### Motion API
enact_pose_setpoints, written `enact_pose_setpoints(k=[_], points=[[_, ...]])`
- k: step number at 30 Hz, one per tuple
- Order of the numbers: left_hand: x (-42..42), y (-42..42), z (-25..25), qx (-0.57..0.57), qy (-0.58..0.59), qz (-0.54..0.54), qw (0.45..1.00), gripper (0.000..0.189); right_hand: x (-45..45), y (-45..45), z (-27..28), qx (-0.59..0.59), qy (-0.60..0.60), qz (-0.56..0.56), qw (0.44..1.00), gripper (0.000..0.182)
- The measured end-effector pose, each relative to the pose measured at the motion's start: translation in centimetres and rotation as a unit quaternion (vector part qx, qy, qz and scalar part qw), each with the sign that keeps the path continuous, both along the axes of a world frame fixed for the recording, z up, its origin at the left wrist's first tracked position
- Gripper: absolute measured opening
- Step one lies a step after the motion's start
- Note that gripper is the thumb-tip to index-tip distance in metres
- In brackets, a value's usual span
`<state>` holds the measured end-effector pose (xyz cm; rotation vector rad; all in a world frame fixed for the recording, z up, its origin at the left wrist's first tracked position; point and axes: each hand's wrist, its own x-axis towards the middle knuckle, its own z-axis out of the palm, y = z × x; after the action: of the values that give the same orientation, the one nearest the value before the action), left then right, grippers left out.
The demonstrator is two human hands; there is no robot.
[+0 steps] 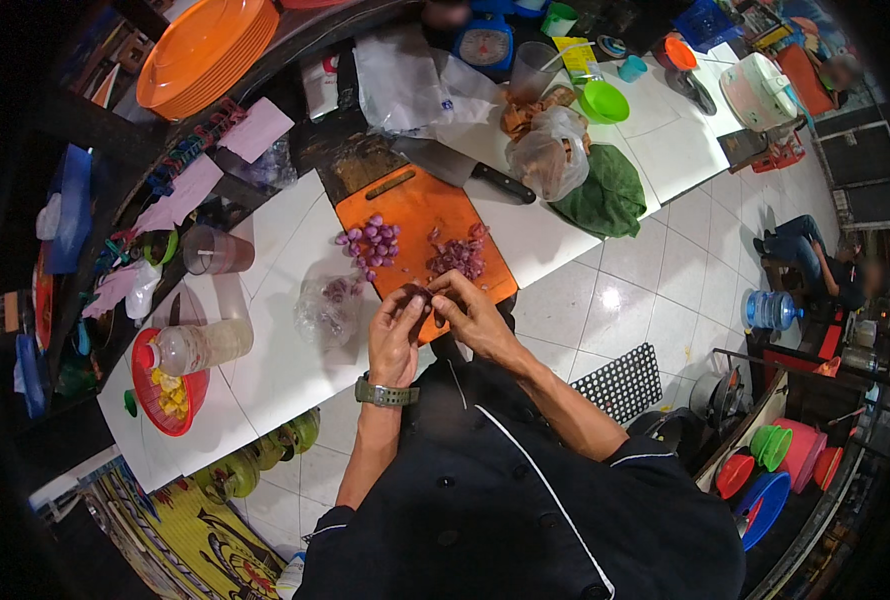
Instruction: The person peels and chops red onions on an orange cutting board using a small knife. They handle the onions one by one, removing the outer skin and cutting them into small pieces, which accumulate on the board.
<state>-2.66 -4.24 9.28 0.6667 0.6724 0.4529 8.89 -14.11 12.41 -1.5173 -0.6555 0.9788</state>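
Observation:
My left hand (396, 337), with a watch on its wrist, pinches a small dark purple shallot (417, 292) over the near edge of an orange cutting board (415, 206). My right hand (479, 319) meets it there, thumb and forefinger at the shallot, which the fingers partly hide. Smooth purple shallots (370, 244) form a pile on the board's left side. Further right lies a heap of reddish, papery shallot skins (458, 255). Left of the board, a thin clear plastic bag (330, 309) holds something purplish.
A broad knife (445, 161) lies across the board's far right corner, beside a plastic bag (550, 154) and a green cloth (606, 191). Leftward stand a plastic bottle (205, 347), a red basket (145, 390) and a cup (220, 250). A person (812, 255) sits at far right.

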Motion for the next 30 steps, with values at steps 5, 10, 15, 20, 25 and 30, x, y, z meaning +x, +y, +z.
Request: enact_pose_setpoints(k=[5,10,15,20,25,30], points=[[0.0,0.1,0.7,-0.034,0.003,-0.013,0.999,0.024,0.6,-0.1,0.8,-0.022,0.046,-0.012,0.999,0.023],[0.0,0.3,-0.9,-0.061,-0.047,-0.014,0.997,0.023,0.5,-0.1,0.2,-0.017,0.002,-0.008,1.0,0.022],[0.0,0.3,0.2,-0.064,-0.019,-0.028,0.997,0.024,0.6,0.0,1.2,-0.01,0.084,-0.045,0.995,0.02],[-0.2,0.4,0.3,-0.097,-0.041,-0.031,0.994,0.026,1.2,0.0,0.2,-0.063,0.058,-0.072,0.994,0.023],[-0.2,0.9,-0.6,-0.121,-0.041,-0.019,0.992,0.023,1.4,0.5,-2.9,-0.092,-0.156,-0.068,0.981,0.03],[-0.5,0.9,-0.6,-0.127,-0.048,-0.017,0.991,0.023,0.7,0.5,-0.8,-0.08,-0.237,-0.018,0.968,0.037]])
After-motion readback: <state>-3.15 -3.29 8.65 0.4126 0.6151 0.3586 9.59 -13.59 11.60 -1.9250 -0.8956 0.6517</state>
